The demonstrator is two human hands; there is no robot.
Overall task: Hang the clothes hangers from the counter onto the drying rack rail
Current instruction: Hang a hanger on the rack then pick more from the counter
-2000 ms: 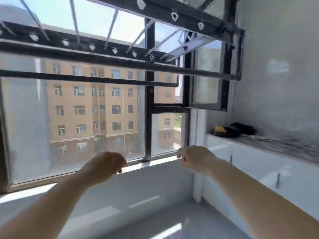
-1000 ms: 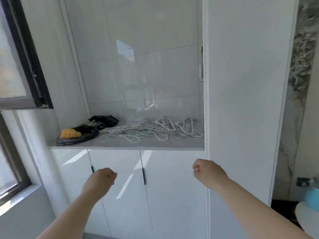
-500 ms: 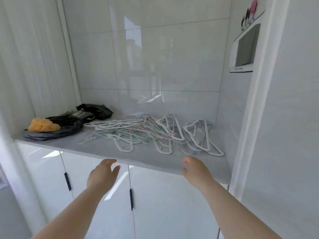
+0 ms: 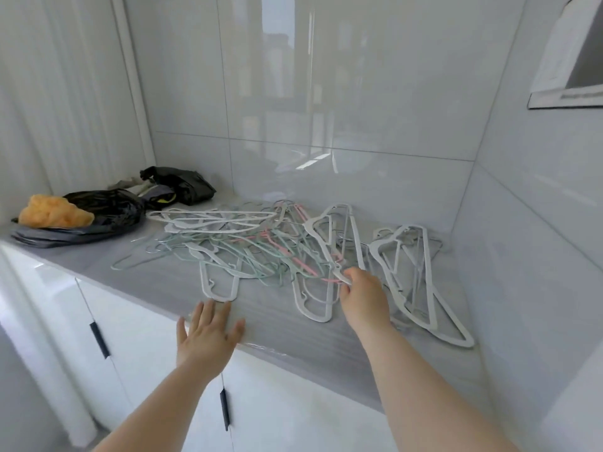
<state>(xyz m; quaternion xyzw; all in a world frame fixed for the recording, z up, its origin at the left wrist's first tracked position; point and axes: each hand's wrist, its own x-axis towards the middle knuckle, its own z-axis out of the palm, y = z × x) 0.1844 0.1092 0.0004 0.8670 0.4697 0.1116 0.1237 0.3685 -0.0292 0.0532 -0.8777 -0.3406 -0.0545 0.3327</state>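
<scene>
A tangled pile of white, pale green and pink clothes hangers (image 4: 261, 246) lies on the grey counter (image 4: 156, 272). My right hand (image 4: 363, 296) reaches into the pile's near right side, and its fingertips pinch a white hanger (image 4: 329, 243) at its lower end. My left hand (image 4: 207, 331) lies flat with spread fingers on the counter's front edge, just short of another white hanger (image 4: 218, 285). More white hangers (image 4: 414, 278) lie to the right of my right hand. The drying rack rail is out of view.
Black plastic bags (image 4: 98, 210) with an orange cloth (image 4: 52, 215) sit at the counter's left end. Glossy white tiled walls close in the back and right. White cabinet doors with black handles (image 4: 99, 340) stand below the counter.
The view swung from the window and rack to the counter and came closer. Both hands rose from below the counter edge; the left now lies on the edge, the right has reached a white hanger.
</scene>
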